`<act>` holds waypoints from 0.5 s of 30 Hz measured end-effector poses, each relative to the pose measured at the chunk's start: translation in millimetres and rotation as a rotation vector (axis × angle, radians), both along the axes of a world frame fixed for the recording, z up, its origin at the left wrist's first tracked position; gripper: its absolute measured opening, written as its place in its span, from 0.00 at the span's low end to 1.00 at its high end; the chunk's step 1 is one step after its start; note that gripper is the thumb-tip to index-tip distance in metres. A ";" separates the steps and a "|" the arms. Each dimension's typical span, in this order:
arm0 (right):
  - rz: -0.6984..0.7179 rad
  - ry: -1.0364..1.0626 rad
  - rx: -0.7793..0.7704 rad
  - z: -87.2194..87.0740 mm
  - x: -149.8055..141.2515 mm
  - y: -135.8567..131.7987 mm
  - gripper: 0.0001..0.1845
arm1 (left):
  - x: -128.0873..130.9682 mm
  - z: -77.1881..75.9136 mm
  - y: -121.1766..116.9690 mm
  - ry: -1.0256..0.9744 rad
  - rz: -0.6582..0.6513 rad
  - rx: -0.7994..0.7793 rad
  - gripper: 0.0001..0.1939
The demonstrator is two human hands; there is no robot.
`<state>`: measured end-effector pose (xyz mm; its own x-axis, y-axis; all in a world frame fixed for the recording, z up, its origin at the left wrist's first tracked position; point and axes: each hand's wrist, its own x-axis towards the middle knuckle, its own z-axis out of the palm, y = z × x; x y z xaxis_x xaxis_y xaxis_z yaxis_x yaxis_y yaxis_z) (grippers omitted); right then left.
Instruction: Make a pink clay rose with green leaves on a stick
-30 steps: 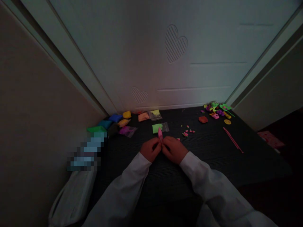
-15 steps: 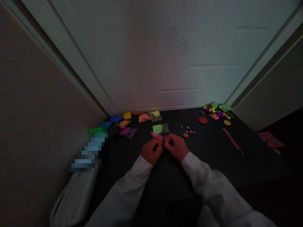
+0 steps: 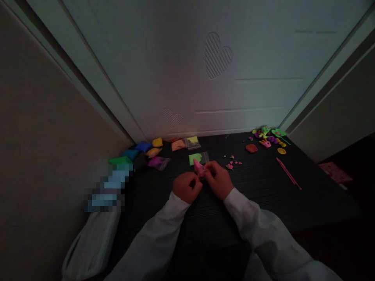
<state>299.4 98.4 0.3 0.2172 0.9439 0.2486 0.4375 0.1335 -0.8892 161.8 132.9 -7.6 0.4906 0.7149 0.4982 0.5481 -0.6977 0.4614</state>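
Observation:
A small clear bag of pink modelling clay point(image 3: 199, 168) is held up between my hands over the dark table. My left hand point(image 3: 186, 187) pinches its near lower edge, thumb against the curled fingers. On the other side my right hand point(image 3: 218, 179) grips the bag's right edge with thumb and fingertips. Just behind it lies a bag of light green clay point(image 3: 195, 159), partly covered by the pink one. To the right of my right hand are several tiny pink and green clay pieces point(image 3: 230, 166).
Bags of coloured clay, among them a purple one point(image 3: 157, 162) and a blue one point(image 3: 143, 147), line the back left. Finished clay shapes point(image 3: 265, 136) cluster at the back right, near a red clay disc point(image 3: 251, 148). Pink modelling sticks point(image 3: 288, 173) lie at right. A white door point(image 3: 187, 78) stands behind.
The pink clay bag has turned more upright and shifted slightly right, now overlapping the green bag. My left hand has moved a little left; both hands keep hold of the bag.

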 end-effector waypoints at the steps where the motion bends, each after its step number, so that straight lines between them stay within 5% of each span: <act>1: -0.011 0.024 -0.006 -0.3 1.0 0.3 0.06 | -0.4 1.1 0.4 -0.021 -0.020 0.030 0.05; 2: -0.021 0.049 -0.012 -0.9 2.2 0.8 0.06 | -0.6 2.4 0.9 -0.044 -0.040 0.061 0.04; 5: -0.012 0.104 -0.031 -3.7 5.5 2.8 0.06 | -0.4 4.4 4.2 -0.052 -0.065 0.130 0.28; 7: 0.045 0.149 -0.050 -5.4 5.9 4.1 0.05 | -0.2 2.1 7.7 0.002 -0.067 0.127 0.35; 15: 0.153 0.254 -0.035 -2.0 5.5 3.4 0.06 | -5.0 -11.7 18.7 -0.038 -0.103 0.002 0.24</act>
